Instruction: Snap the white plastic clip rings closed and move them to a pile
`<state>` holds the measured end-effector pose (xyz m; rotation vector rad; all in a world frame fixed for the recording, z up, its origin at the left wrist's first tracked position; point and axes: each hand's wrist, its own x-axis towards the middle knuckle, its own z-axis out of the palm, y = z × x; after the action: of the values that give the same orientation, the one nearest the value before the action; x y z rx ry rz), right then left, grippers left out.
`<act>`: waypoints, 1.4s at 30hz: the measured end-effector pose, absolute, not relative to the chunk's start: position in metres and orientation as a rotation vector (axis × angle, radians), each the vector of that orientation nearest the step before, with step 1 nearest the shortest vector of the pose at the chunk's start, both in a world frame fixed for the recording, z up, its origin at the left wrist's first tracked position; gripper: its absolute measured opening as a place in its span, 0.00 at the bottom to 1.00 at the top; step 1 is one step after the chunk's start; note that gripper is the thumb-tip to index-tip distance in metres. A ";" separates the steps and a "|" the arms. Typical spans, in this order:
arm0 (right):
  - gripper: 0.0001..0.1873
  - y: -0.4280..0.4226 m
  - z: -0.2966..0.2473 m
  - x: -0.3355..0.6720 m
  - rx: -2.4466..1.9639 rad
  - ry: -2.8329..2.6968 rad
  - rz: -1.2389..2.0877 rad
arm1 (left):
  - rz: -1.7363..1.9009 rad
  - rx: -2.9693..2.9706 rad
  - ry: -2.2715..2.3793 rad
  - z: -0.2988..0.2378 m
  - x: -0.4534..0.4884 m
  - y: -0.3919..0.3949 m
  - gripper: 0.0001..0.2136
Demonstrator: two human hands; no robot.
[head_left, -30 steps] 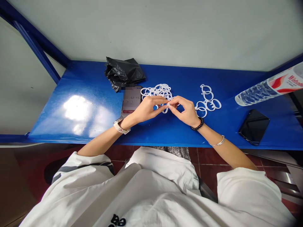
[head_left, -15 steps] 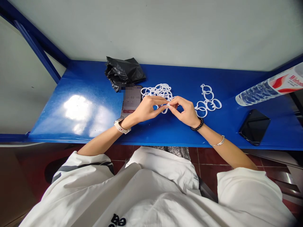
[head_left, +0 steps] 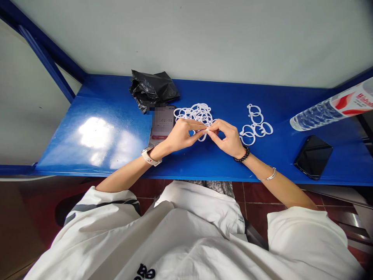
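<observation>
My left hand (head_left: pixel 188 134) and my right hand (head_left: pixel 225 136) meet fingertip to fingertip above the blue table, both in a pinch. A small white bit of a plastic ring (head_left: pixel 207 131) shows between the fingertips; the fingers cover most of it. Just behind my hands lies a pile of white plastic rings (head_left: pixel 198 111) with small eyelets, partly hidden by my left hand. Beyond my right hand, a smaller group of white rings (head_left: pixel 256 118) lies spread on the table, some overlapping.
A phone with a running timer (head_left: pixel 161 122) lies left of the pile, near a crumpled black plastic bag (head_left: pixel 154 89). To the right are a dark phone (head_left: pixel 314 156) and a water bottle (head_left: pixel 329 104). The blue table (head_left: pixel 122 101) meets a pale wall behind.
Almost nothing differs. My wrists have shifted very slightly, while my fingertips keep their pinch in the same spot and the rings on the table stay put.
</observation>
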<state>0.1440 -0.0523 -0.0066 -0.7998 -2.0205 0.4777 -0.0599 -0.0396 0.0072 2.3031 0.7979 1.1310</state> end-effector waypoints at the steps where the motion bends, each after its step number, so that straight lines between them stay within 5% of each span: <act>1: 0.10 -0.052 -0.007 0.144 -0.804 -2.014 0.483 | 1.131 2.298 0.815 0.007 -0.059 -0.040 0.14; 12: 0.11 -0.048 -0.010 0.146 -0.961 -1.888 0.663 | 1.023 2.155 0.996 0.007 -0.061 -0.038 0.14; 16: 0.12 -0.044 -0.010 0.147 -1.021 -1.856 0.646 | 0.930 2.253 0.988 0.000 -0.063 -0.036 0.23; 22: 0.09 -0.039 -0.011 0.150 -1.058 -1.863 0.637 | 0.883 2.514 1.069 -0.011 -0.064 -0.033 0.19; 30: 0.06 -0.014 -0.014 0.181 -1.264 -1.863 0.252 | 0.786 2.589 1.326 -0.010 -0.073 -0.018 0.20; 36: 0.16 0.020 -0.028 0.242 -1.709 -1.819 -0.147 | 0.923 2.553 1.340 -0.005 -0.078 -0.013 0.17; 42: 0.25 0.031 -0.040 0.269 -1.912 -1.770 -0.127 | 1.275 2.338 0.995 0.046 -0.069 -0.060 0.11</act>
<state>0.2690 0.0312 -0.0399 -1.9118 -1.7703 -0.1269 -0.0691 -0.0599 0.0462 2.3375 0.9952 1.2745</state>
